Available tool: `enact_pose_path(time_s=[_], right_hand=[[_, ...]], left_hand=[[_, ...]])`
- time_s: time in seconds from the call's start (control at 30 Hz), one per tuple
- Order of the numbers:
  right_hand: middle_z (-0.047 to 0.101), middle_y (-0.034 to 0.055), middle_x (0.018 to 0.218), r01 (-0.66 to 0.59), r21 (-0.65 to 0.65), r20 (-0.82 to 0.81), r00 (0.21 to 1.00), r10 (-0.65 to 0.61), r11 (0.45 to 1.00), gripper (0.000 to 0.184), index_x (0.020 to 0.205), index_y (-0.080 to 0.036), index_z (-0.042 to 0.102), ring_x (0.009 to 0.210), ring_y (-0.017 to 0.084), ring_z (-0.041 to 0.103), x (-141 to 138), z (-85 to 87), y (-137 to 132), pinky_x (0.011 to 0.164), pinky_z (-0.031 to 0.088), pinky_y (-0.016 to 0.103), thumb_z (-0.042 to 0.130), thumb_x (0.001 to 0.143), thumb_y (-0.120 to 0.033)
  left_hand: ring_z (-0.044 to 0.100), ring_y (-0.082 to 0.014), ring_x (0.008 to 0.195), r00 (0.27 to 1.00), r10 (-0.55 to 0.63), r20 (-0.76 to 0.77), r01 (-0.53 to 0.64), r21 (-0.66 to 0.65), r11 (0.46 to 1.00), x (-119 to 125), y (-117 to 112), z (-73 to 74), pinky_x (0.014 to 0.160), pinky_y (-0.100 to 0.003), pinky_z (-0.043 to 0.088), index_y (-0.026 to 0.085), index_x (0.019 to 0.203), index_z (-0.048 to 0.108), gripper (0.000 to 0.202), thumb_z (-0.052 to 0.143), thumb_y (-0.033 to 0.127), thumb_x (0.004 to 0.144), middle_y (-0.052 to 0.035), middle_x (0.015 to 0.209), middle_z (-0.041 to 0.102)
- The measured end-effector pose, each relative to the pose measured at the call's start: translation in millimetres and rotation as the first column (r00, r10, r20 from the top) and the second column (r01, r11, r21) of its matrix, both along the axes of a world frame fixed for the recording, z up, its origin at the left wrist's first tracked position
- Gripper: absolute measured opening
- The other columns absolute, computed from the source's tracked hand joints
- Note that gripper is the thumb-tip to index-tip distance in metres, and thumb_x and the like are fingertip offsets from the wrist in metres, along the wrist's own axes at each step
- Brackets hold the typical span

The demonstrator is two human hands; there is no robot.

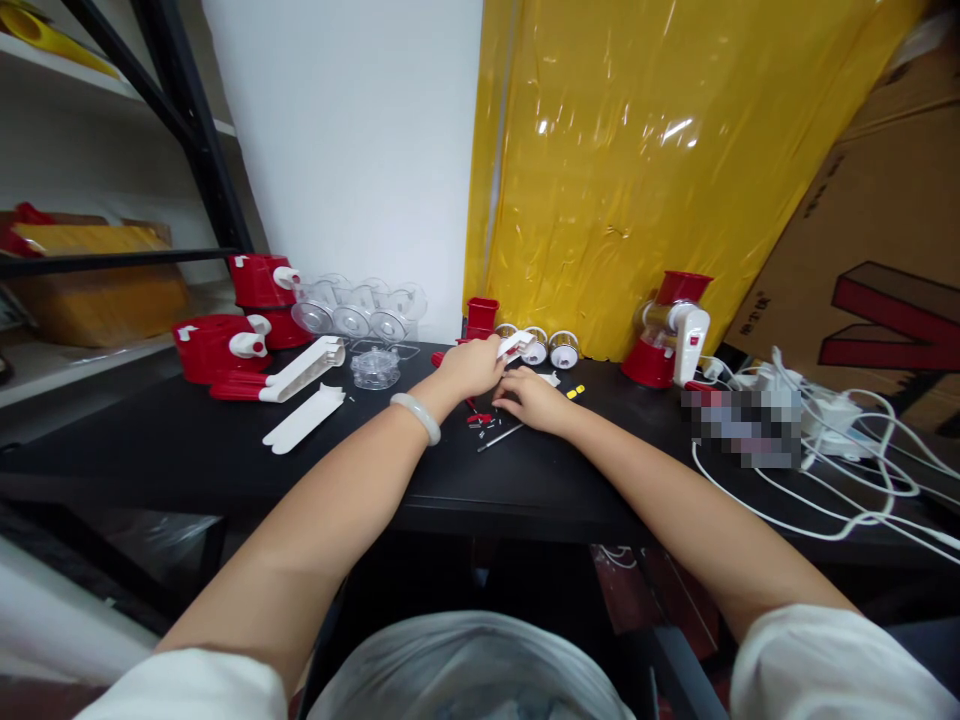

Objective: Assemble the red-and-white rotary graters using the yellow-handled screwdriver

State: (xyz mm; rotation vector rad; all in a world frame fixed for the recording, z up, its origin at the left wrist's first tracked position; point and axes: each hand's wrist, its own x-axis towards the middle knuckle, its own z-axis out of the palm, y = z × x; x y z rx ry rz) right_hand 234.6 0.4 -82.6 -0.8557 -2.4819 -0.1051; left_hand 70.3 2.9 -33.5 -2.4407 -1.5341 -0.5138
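My left hand (471,368), with a pale bangle on its wrist, is closed around a white plastic crank arm (517,343). A bit of red shows on the far side of that hand. Close by on the right, my right hand (536,398) has its fingers curled together near the arm; what they hold, if anything, is hidden. A metal screwdriver shaft (501,438) sticks out from under the right hand, in line with a yellow-and-black piece (576,392) on its other side. Small red parts (480,418) and several tiny screws (476,433) lie below the hands.
Red grater bodies (217,348), clear plastic parts (352,310), a red-handled crank (300,372) and a white cover (306,418) are at left. Behind the hands stand metal drums (564,350). An assembled grater (667,330) and white cables (847,450) occupy the right; a lined bin (472,670) is below.
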Motion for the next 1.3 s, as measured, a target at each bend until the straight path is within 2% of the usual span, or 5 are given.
enact_pose_path(time_s=[0.4, 0.67, 0.87, 1.0, 1.3], right_hand=[[0.067, 0.0071, 0.089, 0.045, -0.102, 0.045, 0.998, -0.041, 0.994, 0.017, 0.084, -0.018, 0.071, 0.088, 0.020, 0.058, 14.8, 0.5, 6.6, 0.086, 0.042, 0.036, 0.065, 0.078, -0.003], [0.065, 0.0063, 0.082, 0.116, -0.187, 0.092, 0.991, -0.101, 0.975, 0.005, 0.075, -0.017, 0.068, 0.082, 0.019, 0.057, 19.9, 6.9, 3.2, 0.084, 0.041, 0.035, 0.071, 0.077, -0.013], [0.065, 0.0060, 0.084, 0.109, -0.194, 0.073, 0.993, -0.097, 0.975, 0.011, 0.084, -0.017, 0.068, 0.082, 0.018, 0.058, 18.6, 9.3, 0.3, 0.084, 0.041, 0.034, 0.072, 0.075, -0.012], [0.065, 0.0060, 0.080, 0.113, -0.223, 0.095, 0.991, -0.093, 0.968, 0.005, 0.075, -0.017, 0.067, 0.080, 0.018, 0.059, 17.6, 10.1, -1.0, 0.081, 0.041, 0.034, 0.071, 0.077, -0.013], [0.064, 0.0053, 0.077, 0.100, -0.126, -0.045, 0.993, -0.106, 0.987, 0.007, 0.073, -0.017, 0.060, 0.074, 0.017, 0.057, 19.8, 3.9, 6.0, 0.074, 0.043, 0.030, 0.063, 0.079, -0.013]], left_hand=[[0.068, -0.0285, 0.092, 1.000, -0.003, -0.006, 0.003, 0.010, 1.000, -1.0, -2.3, 1.1, 0.076, -0.037, 0.051, 0.017, 0.111, 0.052, 0.032, 0.040, 0.041, 0.093, -0.0126, 0.101, 0.069], [0.068, -0.0296, 0.093, 1.000, -0.002, -0.006, 0.002, 0.013, 1.000, -0.9, -2.9, 1.0, 0.077, -0.038, 0.051, 0.016, 0.111, 0.052, 0.033, 0.041, 0.041, 0.093, -0.0132, 0.101, 0.069], [0.068, -0.0295, 0.092, 1.000, -0.014, -0.011, 0.015, 0.011, 1.000, -1.1, -3.4, 1.9, 0.075, -0.038, 0.051, 0.017, 0.111, 0.052, 0.031, 0.040, 0.038, 0.093, -0.0131, 0.100, 0.069], [0.067, -0.0299, 0.095, 1.000, -0.005, -0.010, 0.005, 0.005, 1.000, -0.8, -2.0, 0.9, 0.077, -0.038, 0.051, 0.017, 0.112, 0.052, 0.033, 0.039, 0.042, 0.093, -0.0129, 0.101, 0.069], [0.066, -0.0300, 0.099, 1.000, -0.001, -0.008, 0.001, -0.007, 1.000, -0.3, -2.2, 1.0, 0.080, -0.039, 0.050, 0.017, 0.113, 0.052, 0.034, 0.039, 0.042, 0.094, -0.0140, 0.104, 0.068]])
